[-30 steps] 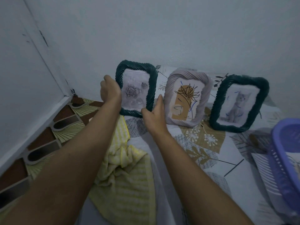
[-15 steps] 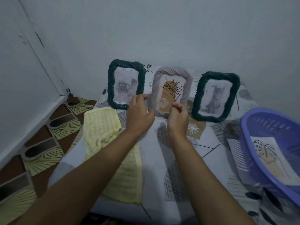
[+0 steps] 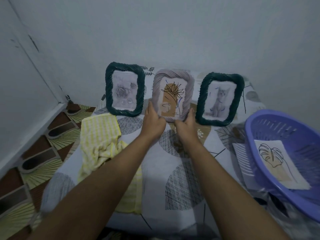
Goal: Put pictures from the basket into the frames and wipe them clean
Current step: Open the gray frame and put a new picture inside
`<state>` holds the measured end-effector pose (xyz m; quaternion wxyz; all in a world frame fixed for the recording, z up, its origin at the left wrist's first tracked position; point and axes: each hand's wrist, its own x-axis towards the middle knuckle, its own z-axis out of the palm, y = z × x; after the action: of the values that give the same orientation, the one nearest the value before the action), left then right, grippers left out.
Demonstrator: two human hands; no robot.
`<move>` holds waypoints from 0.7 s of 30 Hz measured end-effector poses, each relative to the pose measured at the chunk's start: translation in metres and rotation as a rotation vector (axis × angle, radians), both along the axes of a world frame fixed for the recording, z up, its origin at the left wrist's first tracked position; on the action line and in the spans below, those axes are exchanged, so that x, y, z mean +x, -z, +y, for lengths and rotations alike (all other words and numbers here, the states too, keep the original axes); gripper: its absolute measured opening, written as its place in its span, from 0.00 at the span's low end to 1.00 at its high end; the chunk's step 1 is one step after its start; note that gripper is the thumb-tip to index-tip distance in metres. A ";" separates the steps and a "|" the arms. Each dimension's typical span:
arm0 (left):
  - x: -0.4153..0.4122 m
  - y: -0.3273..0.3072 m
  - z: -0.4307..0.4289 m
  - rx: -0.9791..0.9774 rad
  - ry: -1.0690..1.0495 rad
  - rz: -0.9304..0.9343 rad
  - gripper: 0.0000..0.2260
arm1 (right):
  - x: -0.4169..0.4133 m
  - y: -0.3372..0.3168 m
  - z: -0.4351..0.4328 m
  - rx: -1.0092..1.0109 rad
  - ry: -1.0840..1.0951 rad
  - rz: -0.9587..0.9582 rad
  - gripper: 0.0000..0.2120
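Note:
Three framed pictures lean against the wall. A dark green frame (image 3: 125,89) with a rose picture stands at the left. In the middle is a pale lilac frame (image 3: 173,78) with a line-drawn plant on a tan patch. My left hand (image 3: 153,122) grips its lower left edge and my right hand (image 3: 186,125) grips its lower right corner. A second dark green frame (image 3: 220,99) with a cat picture stands at the right. The purple basket (image 3: 259,129) at the right holds a leaf drawing (image 3: 275,160). A yellow checked cloth (image 3: 99,135) lies crumpled to the left of my arms.
Everything sits on a low surface covered by a patterned white, grey and tan sheet (image 3: 183,172). The pale wall (image 3: 173,35) is right behind the frames. Patterned floor tiles (image 3: 39,153) run along the left, below a white ledge.
My hands let go of the left green frame, drew back, then moved forward and took hold of the middle lilac frame at both lower sides. The view has pulled back, showing the basket.

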<state>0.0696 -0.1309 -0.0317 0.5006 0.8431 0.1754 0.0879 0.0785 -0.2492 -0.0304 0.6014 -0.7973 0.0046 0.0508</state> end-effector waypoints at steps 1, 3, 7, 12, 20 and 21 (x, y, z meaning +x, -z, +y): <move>-0.001 -0.004 -0.001 -0.008 -0.006 0.006 0.37 | 0.000 -0.001 0.001 0.017 0.015 0.004 0.41; -0.003 -0.010 -0.003 -0.021 -0.009 0.012 0.34 | -0.001 -0.001 0.001 0.058 0.039 -0.015 0.37; -0.013 -0.020 -0.005 -0.053 -0.030 -0.038 0.29 | -0.006 0.001 -0.003 0.112 0.054 -0.040 0.35; -0.032 -0.030 -0.008 -0.066 -0.053 -0.104 0.22 | -0.025 -0.010 -0.008 0.166 0.076 -0.042 0.36; -0.083 -0.044 -0.013 -0.027 -0.085 -0.272 0.17 | -0.084 -0.031 -0.032 0.285 0.132 0.046 0.29; -0.090 -0.045 -0.014 -0.028 -0.083 -0.285 0.15 | -0.091 -0.032 -0.037 0.288 0.141 0.063 0.30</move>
<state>-0.0205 -0.1450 0.0137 0.5281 0.8071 0.1384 0.2247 -0.0126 -0.2861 0.0012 0.7110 -0.6987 0.0723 0.0336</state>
